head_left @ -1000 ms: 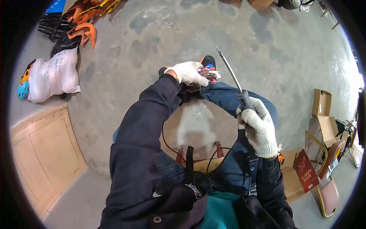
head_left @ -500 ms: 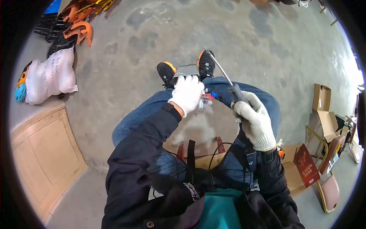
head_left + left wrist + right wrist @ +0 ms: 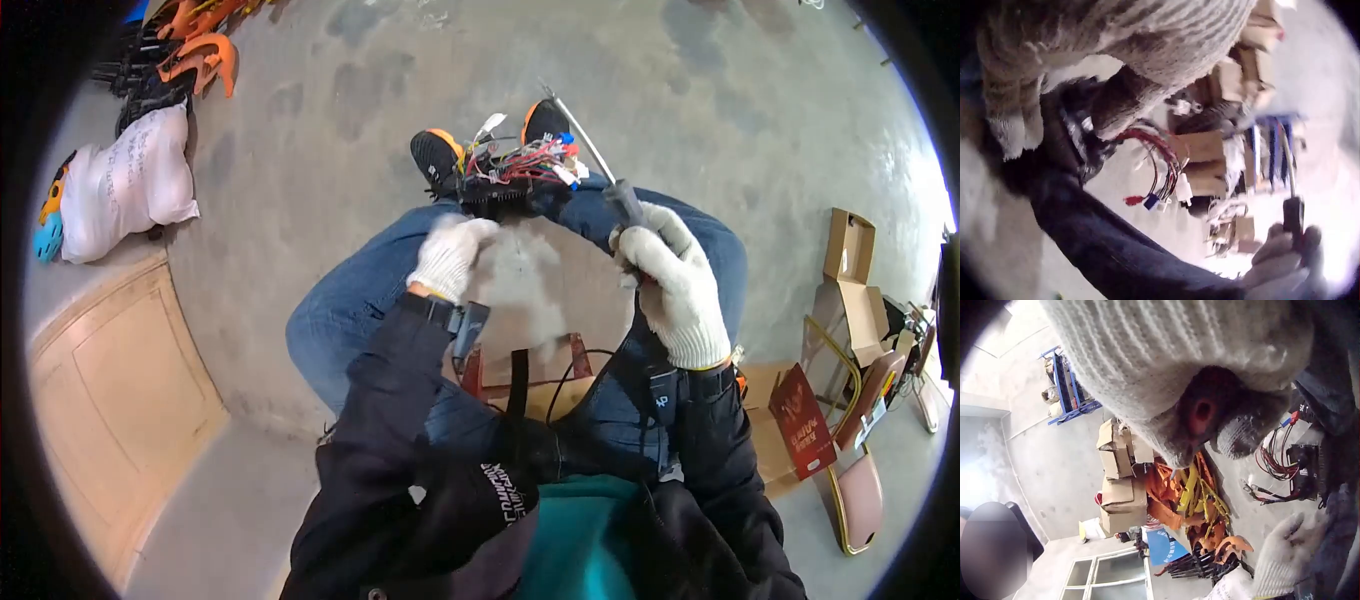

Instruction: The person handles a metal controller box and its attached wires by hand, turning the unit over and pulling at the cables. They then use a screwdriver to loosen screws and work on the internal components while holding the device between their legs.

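Note:
A black box with a finned edge (image 3: pixel 500 190) and a bundle of red, black and other coloured wires (image 3: pixel 535 160) sits between the person's lower legs, near the shoes. White, blue and red connectors end the wires. My left hand (image 3: pixel 452 258), in a white knit glove and blurred, is on the body side of the box, its fingers and thumb apart and holding nothing. My gloved right hand (image 3: pixel 682 290) grips a screwdriver (image 3: pixel 625 203) by its dark handle over the right thigh. Its long metal shaft points up and away, beyond the wires.
A wrapped white sack (image 3: pixel 135 185) and orange plastic parts (image 3: pixel 205 60) lie on the floor at left. A wooden panel (image 3: pixel 130 400) is at lower left. Open cardboard boxes (image 3: pixel 855 290) and a chair (image 3: pixel 858 505) stand at right. A low stool (image 3: pixel 545 397) is under the person.
The left hand first was at the wires, then over the box with a flat grey face showing. Now it has drawn back toward the body, and the wires face up. The right hand keeps the screwdriver.

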`<state>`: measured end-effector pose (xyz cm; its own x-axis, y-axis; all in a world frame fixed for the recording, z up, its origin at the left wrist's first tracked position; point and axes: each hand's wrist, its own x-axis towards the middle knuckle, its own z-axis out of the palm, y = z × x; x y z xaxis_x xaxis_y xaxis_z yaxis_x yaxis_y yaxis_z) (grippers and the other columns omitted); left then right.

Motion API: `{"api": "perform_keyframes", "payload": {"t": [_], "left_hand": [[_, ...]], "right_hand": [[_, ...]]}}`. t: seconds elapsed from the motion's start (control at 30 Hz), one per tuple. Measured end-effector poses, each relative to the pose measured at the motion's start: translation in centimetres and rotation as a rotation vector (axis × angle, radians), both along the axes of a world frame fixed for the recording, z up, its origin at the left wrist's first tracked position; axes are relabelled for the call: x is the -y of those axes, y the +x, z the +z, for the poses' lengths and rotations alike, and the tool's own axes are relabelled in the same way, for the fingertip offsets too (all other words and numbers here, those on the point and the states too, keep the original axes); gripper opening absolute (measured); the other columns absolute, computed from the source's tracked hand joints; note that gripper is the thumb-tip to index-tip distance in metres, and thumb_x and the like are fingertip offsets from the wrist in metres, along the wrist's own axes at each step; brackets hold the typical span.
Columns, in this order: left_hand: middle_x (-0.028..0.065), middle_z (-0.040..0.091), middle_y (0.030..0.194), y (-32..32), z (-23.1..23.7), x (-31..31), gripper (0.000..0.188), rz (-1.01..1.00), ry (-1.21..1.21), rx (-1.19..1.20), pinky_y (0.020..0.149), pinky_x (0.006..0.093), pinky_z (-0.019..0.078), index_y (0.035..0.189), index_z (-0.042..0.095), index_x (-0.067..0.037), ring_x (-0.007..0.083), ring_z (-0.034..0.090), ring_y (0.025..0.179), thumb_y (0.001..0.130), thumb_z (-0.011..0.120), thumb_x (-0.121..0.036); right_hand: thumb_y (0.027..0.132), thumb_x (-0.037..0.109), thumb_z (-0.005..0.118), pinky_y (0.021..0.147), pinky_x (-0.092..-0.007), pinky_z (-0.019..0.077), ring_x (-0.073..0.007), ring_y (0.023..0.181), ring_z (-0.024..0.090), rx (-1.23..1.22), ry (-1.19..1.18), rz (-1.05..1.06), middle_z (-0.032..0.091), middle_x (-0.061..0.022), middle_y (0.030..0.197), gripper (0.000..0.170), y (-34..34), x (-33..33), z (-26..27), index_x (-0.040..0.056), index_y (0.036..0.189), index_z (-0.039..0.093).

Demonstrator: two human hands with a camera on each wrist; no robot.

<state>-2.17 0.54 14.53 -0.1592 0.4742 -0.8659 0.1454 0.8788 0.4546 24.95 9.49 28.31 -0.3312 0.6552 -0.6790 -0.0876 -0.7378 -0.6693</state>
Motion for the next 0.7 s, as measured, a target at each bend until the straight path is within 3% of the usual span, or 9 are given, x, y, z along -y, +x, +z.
{"api": "perform_keyframes", "payload": {"t": [0.07, 0.13, 0.2, 0.27, 0.3, 0.4, 0.53, 0.6, 0.7], "left_hand": [[0.0257, 0.067, 0.121, 4.4, -2.4, 1.4, 0.06, 0.695, 0.18, 0.557, 0.093, 0.0492, 0.0576, 0.136, 0.053, 0.005, 0.0338, 0.07, 0.106, 0.096, 0.068, -0.037], [0.0297, 0.064, 0.128, 5.4, -4.8, -0.7, 0.064, 1.177, -0.052, 0.787, 0.106, 0.0565, 0.0505, 0.138, 0.051, 0.006, 0.0408, 0.064, 0.12, 0.099, 0.064, -0.044], [0.0327, 0.039, 0.154, 5.6, -4.5, -3.0, 0.074, 1.425, -0.138, 1.127, 0.119, 0.0552, 0.0374, 0.149, 0.032, 0.006, 0.0457, 0.045, 0.139, 0.102, 0.059, -0.045], [0.0285, 0.04, 0.154, 6.3, -4.5, -5.0, 0.073, 1.442, 0.223, 1.355, 0.117, 0.0554, 0.0396, 0.149, 0.033, 0.003, 0.0447, 0.05, 0.132, 0.104, 0.053, -0.051], [0.0285, 0.04, 0.154, 6.2, -5.0, -5.5, 0.073, 1.448, 0.217, 1.354, 0.117, 0.0554, 0.0396, 0.149, 0.033, 0.003, 0.0447, 0.05, 0.132, 0.104, 0.053, -0.051], [0.0251, 0.066, 0.123, 4.6, -6.0, -7.4, 0.059, 1.163, 0.347, 1.179, 0.091, 0.0613, 0.0581, 0.133, 0.053, 0.006, 0.0448, 0.067, 0.108, 0.106, 0.051, -0.046], [0.0249, 0.067, 0.118, 3.9, -7.4, -7.6, 0.043, 1.18, 0.286, 0.975, 0.089, 0.0531, 0.0625, 0.13, 0.056, 0.006, 0.0387, 0.07, 0.101, 0.104, 0.058, -0.028], [0.0221, 0.068, 0.119, 3.3, -8.0, -6.4, 0.036, -0.079, 0.81, -0.126, 0.092, 0.0467, 0.0624, 0.131, 0.058, 0.004, 0.0336, 0.07, 0.101, 0.101, 0.059, -0.017], [0.0153, 0.069, 0.119, 3.0, -7.7, -4.9, 0.039, -0.039, 0.666, -0.051, 0.092, 0.0413, 0.0608, 0.132, 0.059, -0.001, 0.0275, 0.07, 0.103, 0.095, 0.067, -0.008]], "right_hand": [[0.093, 0.01, 0.073, 0.07, -0.0242, 0.0508, -0.0085, 0.082, 0.062, -0.01, 0.017, -0.006, 0.068, -0.0028, 0.1, 0.039, -0.1, 0.1, 0.2, -0.0034, 0.128, 0.063], [0.094, 0.012, 0.072, 0.07, -0.0241, 0.0502, -0.0086, 0.081, 0.061, 0.003, 0.053, 0.029, 0.068, -0.0026, 0.1, 0.039, 0.2, 0.2, -0.3, -0.0035, 0.128, 0.063], [0.094, 0.013, 0.072, 0.07, -0.024, 0.0496, -0.0088, 0.081, 0.061, 0.015, 0.054, 0.034, 0.068, -0.0029, 0.101, 0.039, 0.3, 0.1, -0.3, -0.0032, 0.128, 0.063], [0.095, 0.013, 0.072, 0.07, -0.024, 0.0493, -0.0088, 0.081, 0.061, 0.015, 0.033, 0.016, 0.068, -0.0034, 0.101, 0.039, 0.4, 0.2, -0.3, -0.0029, 0.128, 0.063], [0.095, 0.013, 0.072, 0.07, -0.024, 0.0493, -0.0088, 0.081, 0.061, 0.019, 0.027, 0.018, 0.068, -0.0034, 0.101, 0.039, 0.4, 0.3, -0.3, -0.0029, 0.128, 0.063], [0.094, 0.01, 0.067, 0.067, -0.0248, 0.0465, -0.0109, 0.081, 0.059, 0.038, 0.021, 0.02, 0.068, -0.0071, 0.1, 0.032, 0.0, 0.0, -0.6, -0.0014, 0.124, 0.063], [0.094, 0.011, 0.067, 0.068, -0.025, 0.047, -0.0113, 0.081, 0.058, 0.033, 0.034, 0.026, 0.068, -0.007, 0.1, 0.034, 0.0, 0.0, -0.5, -0.001, 0.125, 0.063], [0.095, 0.012, 0.067, 0.069, -0.025, 0.0471, -0.0114, 0.082, 0.058, 0.053, 0.028, 0.029, 0.068, -0.0069, 0.1, 0.034, 0.0, 0.0, -0.5, -0.001, 0.126, 0.063], [0.095, 0.012, 0.067, 0.069, -0.0249, 0.0471, -0.0112, 0.081, 0.058, 0.055, 0.034, 0.036, 0.068, -0.0065, 0.101, 0.034, -0.1, 0.1, -0.5, -0.0011, 0.125, 0.063]]}}
